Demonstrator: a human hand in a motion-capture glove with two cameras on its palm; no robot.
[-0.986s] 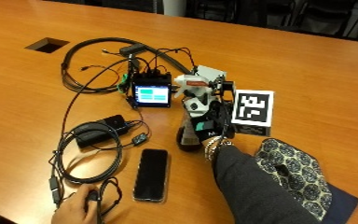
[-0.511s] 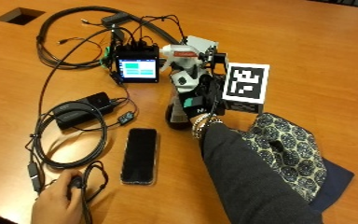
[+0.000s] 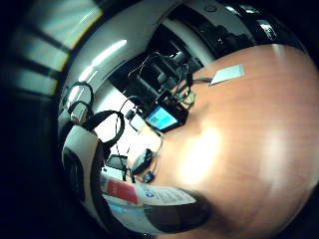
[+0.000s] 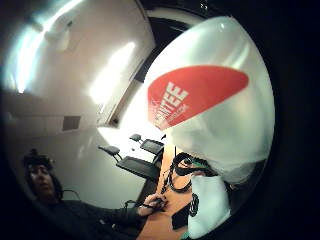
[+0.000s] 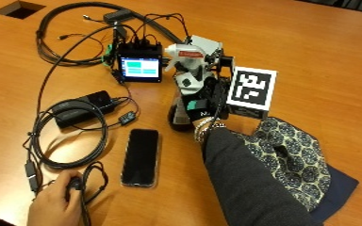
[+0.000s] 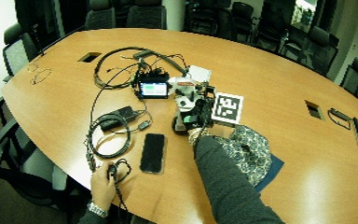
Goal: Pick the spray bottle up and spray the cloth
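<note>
A spray bottle [image 5: 189, 70] with a white head and a red label stands upright on the wooden table [image 5: 319, 56], its nozzle facing the small screen. My gloved right hand [image 5: 203, 106] grips its lower body, fingers curled round it. A patterned cloth [image 5: 291, 150] lies flat on the table just right of my forearm, on top of a dark blue cloth [image 5: 341, 186]. The bottle's white body and red label [image 4: 200, 100] fill the thumb side palm view. Its label edge [image 3: 129, 194] shows in the little finger side palm view. The wide view shows the same bottle [image 6: 185, 93], hand [image 6: 194, 115] and cloth [image 6: 248, 147].
A small lit screen device [image 5: 140, 67] stands just left of the bottle, with cables looping behind it. A black power brick [image 5: 80, 109] and a coiled cable lie further left. A phone [image 5: 140, 151] lies face up near my forearm. A bare left hand [image 5: 59, 201] holds a cable at the near edge.
The outside camera has shifted, so the whole picture has moved. My hand stays curled round the bottle; nothing else has visibly moved.
</note>
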